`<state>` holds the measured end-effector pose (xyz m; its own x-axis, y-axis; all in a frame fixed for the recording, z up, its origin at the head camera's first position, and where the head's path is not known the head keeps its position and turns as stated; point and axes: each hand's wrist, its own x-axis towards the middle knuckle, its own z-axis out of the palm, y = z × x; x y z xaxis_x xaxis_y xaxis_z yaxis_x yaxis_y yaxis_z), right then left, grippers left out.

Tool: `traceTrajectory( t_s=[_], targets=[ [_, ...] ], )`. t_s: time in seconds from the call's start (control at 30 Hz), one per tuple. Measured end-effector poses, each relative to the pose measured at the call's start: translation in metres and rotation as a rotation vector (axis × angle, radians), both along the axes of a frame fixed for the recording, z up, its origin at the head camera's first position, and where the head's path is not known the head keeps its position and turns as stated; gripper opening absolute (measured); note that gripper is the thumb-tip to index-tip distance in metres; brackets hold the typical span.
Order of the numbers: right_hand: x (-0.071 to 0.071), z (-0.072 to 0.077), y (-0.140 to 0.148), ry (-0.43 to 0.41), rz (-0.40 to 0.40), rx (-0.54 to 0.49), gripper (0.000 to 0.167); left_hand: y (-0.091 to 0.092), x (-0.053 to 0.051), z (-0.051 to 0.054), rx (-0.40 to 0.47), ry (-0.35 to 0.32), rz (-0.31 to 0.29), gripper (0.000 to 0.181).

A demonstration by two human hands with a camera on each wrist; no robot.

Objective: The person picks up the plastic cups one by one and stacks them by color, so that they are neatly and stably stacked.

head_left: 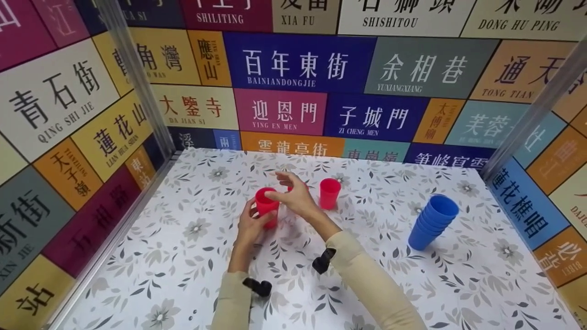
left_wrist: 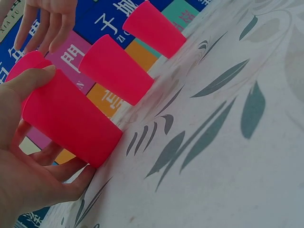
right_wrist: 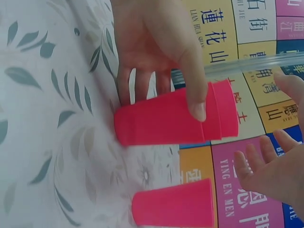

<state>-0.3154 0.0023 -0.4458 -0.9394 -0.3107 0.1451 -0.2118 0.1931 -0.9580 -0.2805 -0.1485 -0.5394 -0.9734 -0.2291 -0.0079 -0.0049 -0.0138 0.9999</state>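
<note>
My left hand [head_left: 251, 225] grips a small stack of red plastic cups [head_left: 267, 220] upright on the table. In the right wrist view, the stack [right_wrist: 161, 118] shows one rim rising out of another, with the thumb across its side. My right hand [head_left: 297, 196] hovers just right of the stack's mouth, fingers spread and loosely bent; in the right wrist view this hand [right_wrist: 278, 173] holds nothing. A single red cup [left_wrist: 116, 71] stands beside the stack, mostly hidden behind the right hand in the head view. Farther right stands another red cup [head_left: 329, 193].
A stack of several blue cups [head_left: 431, 224] stands on the right side of the table. The floral-patterned tabletop [head_left: 197, 270] is bordered by walls with coloured sign panels [head_left: 298, 64] at the back and both sides.
</note>
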Motion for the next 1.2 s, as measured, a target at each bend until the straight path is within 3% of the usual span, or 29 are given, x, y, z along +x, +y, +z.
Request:
traceTrajectory(
  t_s=[0.23, 0.5, 0.73, 1.2],
  targets=[
    [-0.007, 0.001, 0.02, 0.052, -0.062, -0.008, 0.064, -0.002, 0.0, 0.0, 0.017, 0.004, 0.005, 0.076],
    [-0.017, -0.004, 0.046, 0.097, -0.173, 0.012, 0.063, -0.003, 0.001, 0.0, 0.006, -0.05, 0.01, 0.077],
    [-0.023, -0.01, 0.069, 0.153, -0.218, 0.087, 0.067, -0.001, 0.002, 0.0, 0.005, -0.035, 0.013, 0.076],
    [-0.038, -0.026, 0.116, 0.163, -0.296, 0.148, 0.069, 0.001, -0.001, 0.002, -0.003, -0.015, -0.006, 0.076]
  ],
)
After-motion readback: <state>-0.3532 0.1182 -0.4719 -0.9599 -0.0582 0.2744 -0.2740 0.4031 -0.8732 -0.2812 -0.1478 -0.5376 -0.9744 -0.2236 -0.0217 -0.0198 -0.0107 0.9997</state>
